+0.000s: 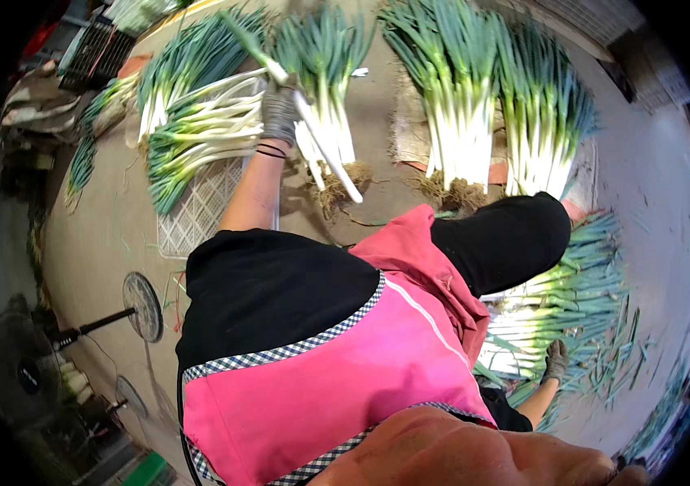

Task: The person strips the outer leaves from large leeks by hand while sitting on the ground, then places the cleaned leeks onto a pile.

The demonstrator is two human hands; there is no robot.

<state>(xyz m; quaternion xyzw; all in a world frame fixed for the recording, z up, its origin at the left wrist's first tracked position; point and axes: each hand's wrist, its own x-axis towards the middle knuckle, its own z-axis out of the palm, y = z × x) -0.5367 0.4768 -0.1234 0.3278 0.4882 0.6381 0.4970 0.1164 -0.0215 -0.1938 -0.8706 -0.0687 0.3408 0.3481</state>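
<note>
My left hand [279,115], in a grey glove with dark bands at the wrist, is closed around the white stalk of a long green onion [324,150]. This onion slants from its leaves at upper left to its white end at lower right. Beside the hand, a layer of green onions [207,125] lies across a white plastic crate [203,223]. At far right, my gloved right hand [555,361] rests at the leaves of a large pile of green onions [535,324]. Its fingers are too small and unclear to show whether they grip anything.
Bunches of rooted green onions [450,105] lie ahead, with another bunch [324,89] nearer the left hand. My bent black-clad knee [515,239] stands between them and the right-hand pile. A standing fan [29,373] is at left. Loose leaf scraps [624,356] litter the floor.
</note>
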